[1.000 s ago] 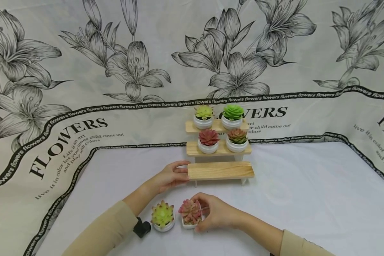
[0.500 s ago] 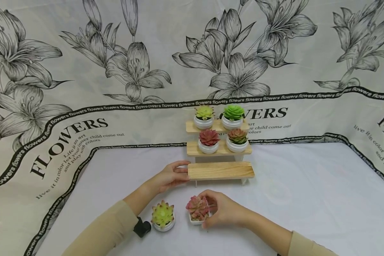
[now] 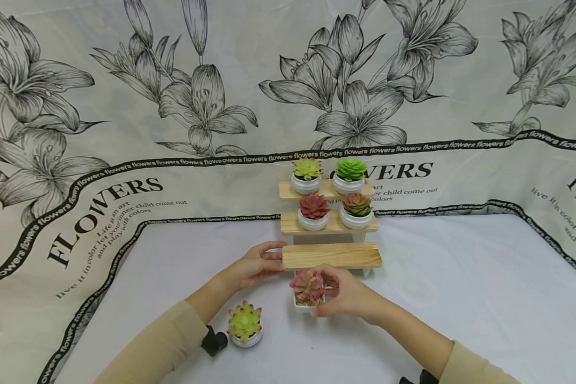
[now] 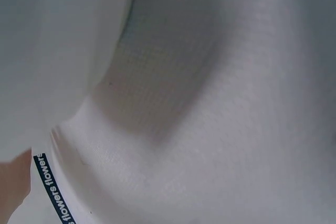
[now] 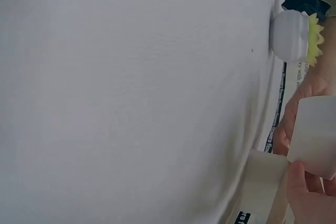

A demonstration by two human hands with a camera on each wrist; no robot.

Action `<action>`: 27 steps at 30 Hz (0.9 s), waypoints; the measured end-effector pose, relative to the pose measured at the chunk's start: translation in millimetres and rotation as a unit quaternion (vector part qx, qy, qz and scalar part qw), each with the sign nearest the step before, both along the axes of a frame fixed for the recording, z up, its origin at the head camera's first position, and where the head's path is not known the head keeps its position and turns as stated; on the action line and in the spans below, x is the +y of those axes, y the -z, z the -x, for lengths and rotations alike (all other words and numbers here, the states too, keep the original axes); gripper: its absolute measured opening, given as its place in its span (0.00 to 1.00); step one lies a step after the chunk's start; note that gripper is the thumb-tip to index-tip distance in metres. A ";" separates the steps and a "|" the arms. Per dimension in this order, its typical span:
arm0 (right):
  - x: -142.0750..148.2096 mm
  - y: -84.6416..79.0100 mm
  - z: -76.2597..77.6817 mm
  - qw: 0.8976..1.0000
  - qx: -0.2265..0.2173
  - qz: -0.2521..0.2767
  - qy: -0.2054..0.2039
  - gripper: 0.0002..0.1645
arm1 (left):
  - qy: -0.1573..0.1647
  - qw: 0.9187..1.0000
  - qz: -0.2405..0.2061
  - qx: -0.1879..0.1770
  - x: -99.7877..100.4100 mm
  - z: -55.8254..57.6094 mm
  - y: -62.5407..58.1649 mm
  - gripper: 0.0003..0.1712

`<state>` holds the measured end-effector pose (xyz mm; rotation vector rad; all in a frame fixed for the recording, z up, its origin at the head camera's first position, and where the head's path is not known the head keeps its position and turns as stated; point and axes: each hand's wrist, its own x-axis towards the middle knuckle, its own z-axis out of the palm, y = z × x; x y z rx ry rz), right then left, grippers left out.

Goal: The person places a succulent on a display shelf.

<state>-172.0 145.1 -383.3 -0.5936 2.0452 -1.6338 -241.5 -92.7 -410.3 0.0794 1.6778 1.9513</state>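
Note:
In the head view, my right hand pinches a pink potted succulent in a square white pot, just in front of a three-step wooden plant stand. The right wrist view shows the white pot's plain side between thumb and fingers, raised off the cloth. With my left hand I grip the left end of the stand's lowest board, which bears nothing. A yellow-green succulent with reddish tips stands on the table, in a round white pot, near my left forearm.
Two succulents, yellow-green and bright green, stand on the top step. A dark red one and a reddish-green one occupy the middle step. A flower-printed cloth hangs behind the white table.
My right hand has carried the pink succulent away from beside the yellow-green one, rightward and forward to the front of the stand. My left hand stays on the lowest board.

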 end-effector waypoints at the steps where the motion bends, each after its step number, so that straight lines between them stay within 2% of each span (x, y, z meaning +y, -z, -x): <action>1: 1.3 -2.6 1.3 1.000 0.003 -0.006 0.009 0.34 | 0.001 1.000 0.000 0.000 0.2 0.2 -0.2 0.35; 5: 6.5 -11.7 8.1 0.999 0.006 -0.008 0.032 0.38 | 0.000 1.000 -0.001 -0.001 1.5 0.4 -0.7 0.35; 12: 12.2 -20.5 24.8 0.997 -0.010 0.024 0.068 0.41 | -0.002 1.000 -0.008 -0.004 1.9 0.1 0.7 0.35; 20: 9.6 -17.6 35.3 0.994 0.029 0.014 0.103 0.41 | 0.008 1.000 -0.011 -0.002 -0.5 -0.8 3.4 0.35; 27: 7.9 -15.9 39.5 0.993 0.031 0.009 0.113 0.40 | 0.007 1.000 -0.010 -0.002 -0.8 -1.0 1.8 0.35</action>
